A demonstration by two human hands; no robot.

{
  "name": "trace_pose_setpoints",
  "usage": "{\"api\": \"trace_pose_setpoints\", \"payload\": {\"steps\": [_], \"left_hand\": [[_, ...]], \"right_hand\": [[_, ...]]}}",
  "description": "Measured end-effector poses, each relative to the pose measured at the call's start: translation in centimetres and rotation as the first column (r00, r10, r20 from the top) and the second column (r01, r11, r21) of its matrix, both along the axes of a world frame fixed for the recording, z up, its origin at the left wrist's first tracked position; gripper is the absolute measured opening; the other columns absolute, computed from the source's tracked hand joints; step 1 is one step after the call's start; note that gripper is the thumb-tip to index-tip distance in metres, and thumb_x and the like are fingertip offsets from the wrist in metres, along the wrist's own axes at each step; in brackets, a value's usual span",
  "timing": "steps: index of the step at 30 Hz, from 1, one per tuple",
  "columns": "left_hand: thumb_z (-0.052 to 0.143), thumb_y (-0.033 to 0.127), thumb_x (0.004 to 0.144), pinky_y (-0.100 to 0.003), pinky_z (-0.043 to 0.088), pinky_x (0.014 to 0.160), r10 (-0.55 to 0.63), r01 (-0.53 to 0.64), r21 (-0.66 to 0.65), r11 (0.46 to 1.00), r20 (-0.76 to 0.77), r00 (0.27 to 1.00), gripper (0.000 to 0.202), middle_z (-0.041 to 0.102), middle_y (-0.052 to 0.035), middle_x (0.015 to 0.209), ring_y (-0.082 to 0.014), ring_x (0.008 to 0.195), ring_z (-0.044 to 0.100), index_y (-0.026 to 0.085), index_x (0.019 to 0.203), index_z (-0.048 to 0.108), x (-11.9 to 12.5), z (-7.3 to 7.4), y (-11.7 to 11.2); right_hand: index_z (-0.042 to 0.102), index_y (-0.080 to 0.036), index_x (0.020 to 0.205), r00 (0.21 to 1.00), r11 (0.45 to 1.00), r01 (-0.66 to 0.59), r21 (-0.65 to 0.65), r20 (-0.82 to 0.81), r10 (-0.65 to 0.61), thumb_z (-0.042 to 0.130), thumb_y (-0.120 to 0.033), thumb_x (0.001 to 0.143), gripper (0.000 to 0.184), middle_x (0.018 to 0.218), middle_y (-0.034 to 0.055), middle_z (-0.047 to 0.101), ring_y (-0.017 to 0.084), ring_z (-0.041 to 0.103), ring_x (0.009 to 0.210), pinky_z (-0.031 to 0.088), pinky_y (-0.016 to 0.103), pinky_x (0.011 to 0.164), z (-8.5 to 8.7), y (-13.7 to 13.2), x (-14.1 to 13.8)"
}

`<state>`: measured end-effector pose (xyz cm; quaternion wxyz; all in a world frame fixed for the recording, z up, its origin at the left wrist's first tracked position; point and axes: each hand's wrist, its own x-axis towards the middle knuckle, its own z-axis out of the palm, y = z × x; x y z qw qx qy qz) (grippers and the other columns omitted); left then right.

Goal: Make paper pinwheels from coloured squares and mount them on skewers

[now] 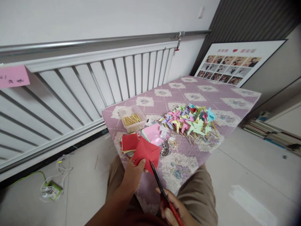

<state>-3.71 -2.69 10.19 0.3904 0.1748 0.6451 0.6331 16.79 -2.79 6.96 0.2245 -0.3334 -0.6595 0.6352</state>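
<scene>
My left hand (133, 176) pinches a folded red paper square (147, 153) above the near corner of the purple patterned table (185, 166). My right hand (172, 208) grips red-handled scissors (162, 191), whose dark blades reach up to the lower edge of the red paper. Just behind it lie a stack of coloured paper squares topped with red (129, 142) and a pink sheet (152, 131). A heap of finished paper pinwheels on sticks (190, 121) covers the table's middle.
A clear plastic box of wooden sticks (132, 121) stands at the table's left corner, near small metal bits (165, 150). A white radiator (70, 91) runs along the left wall. A power strip with cables (52, 191) lies on the floor. A photo board (235, 62) leans at the back; books (270, 133) are stacked on the right.
</scene>
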Motion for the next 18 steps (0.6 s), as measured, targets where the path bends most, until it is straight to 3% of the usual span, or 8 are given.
{"api": "trace_pose_setpoints", "payload": {"steps": [2,11,18], "left_hand": [[0.062,0.029,0.073,-0.028,0.042,0.052,-0.003,0.003,0.005,1.0,-0.002,1.0,0.01,0.058,0.0019,0.056,-0.0159,0.049,0.054,0.022,0.067,0.06,0.0,-0.1,0.0],[0.064,0.029,0.072,-0.027,0.041,0.052,0.011,-0.011,-0.017,1.0,0.036,0.999,0.01,0.058,0.0017,0.057,-0.0153,0.049,0.053,0.021,0.068,0.06,0.1,-0.1,0.1],[0.067,0.027,0.069,-0.028,0.041,0.052,0.012,-0.011,-0.01,1.0,0.09,0.996,0.009,0.058,0.0003,0.057,-0.0155,0.05,0.052,0.021,0.067,0.06,0.1,0.2,0.2]], "right_hand": [[0.058,-0.025,0.129,1.0,1.0,-0.018,0.0,-0.01,0.018,0.054,-0.054,0.088,0.051,0.124,0.0124,0.064,0.028,0.062,0.108,0.048,0.039,0.097,-0.1,0.0,0.2],[0.057,-0.025,0.13,0.997,0.998,-0.049,-0.038,0.056,0.051,0.058,-0.045,0.088,0.046,0.13,0.0112,0.061,0.028,0.059,0.116,0.045,0.039,0.101,0.9,0.2,0.0],[0.06,-0.026,0.127,0.999,0.997,-0.027,-0.069,0.023,0.029,0.059,-0.047,0.086,0.046,0.111,0.0095,0.069,0.026,0.065,0.099,0.052,0.036,0.09,0.4,0.0,-0.1]]}}
